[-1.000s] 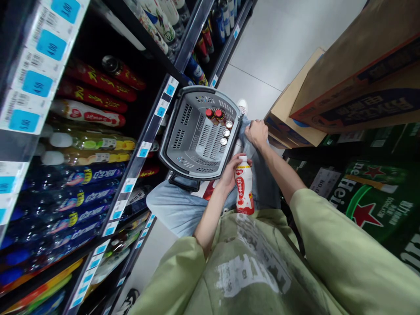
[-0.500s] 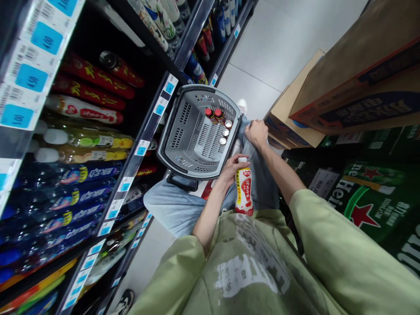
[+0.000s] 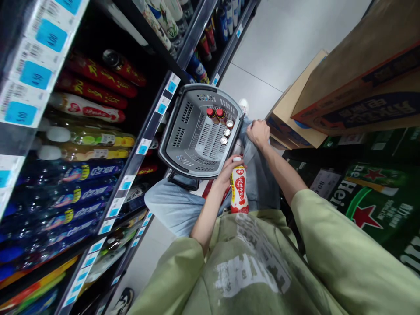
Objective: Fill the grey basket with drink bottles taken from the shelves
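Note:
My left hand is closed around the upper part of a peanut milk bottle with a white cap and a red, white and yellow label. The bottle stands nearly upright by my lap, in front of my shirt. My right hand rests on my jeans at the knee, its fingers curled; what lies under them, if anything, is hidden. Just beyond both hands is a grey shopping basket. Inside it, on the right, are two red-capped bottles and several cans.
Shelves on the left carry blue-labelled bottles, yellow drinks and red cans, with price tags along the edges. Cardboard boxes and green beer cases are stacked on the right. Pale floor tiles lie ahead.
My left hand has shifted the bottle slightly to the left, and its label now faces me more squarely. My right hand stays at the knee. The basket's contents look the same.

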The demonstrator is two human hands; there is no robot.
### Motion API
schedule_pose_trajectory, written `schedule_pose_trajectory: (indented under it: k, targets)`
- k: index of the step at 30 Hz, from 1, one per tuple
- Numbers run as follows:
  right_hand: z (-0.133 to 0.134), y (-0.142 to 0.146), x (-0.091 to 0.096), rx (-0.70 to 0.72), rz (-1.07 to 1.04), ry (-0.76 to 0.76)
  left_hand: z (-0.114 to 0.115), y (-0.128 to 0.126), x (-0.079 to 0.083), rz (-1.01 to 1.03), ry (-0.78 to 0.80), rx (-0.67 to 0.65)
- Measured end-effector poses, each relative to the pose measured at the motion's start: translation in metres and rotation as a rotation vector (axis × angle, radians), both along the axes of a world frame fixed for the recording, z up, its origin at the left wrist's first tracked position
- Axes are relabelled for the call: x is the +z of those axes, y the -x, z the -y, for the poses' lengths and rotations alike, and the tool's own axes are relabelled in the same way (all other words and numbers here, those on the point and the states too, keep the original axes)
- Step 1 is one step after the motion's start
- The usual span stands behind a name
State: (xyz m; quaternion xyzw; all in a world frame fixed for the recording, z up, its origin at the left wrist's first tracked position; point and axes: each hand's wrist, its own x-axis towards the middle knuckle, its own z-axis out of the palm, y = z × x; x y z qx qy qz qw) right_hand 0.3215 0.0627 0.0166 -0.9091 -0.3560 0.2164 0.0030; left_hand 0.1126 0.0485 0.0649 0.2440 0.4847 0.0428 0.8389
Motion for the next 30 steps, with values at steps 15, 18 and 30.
schedule_pose_trajectory:
  k: [15,18,30]
  targets:
    - [0.001,0.0,-0.001,-0.018,0.014,-0.007,0.002,0.001,0.024,0.037,-0.076,-0.025]
    - [0.0,0.0,0.0,-0.018,0.017,0.003,0.001,0.003,0.02,0.033,-0.15,-0.079]
    - [0.002,0.003,0.002,-0.015,0.021,0.003,0.009,0.006,0.027,0.027,-0.498,-0.398]
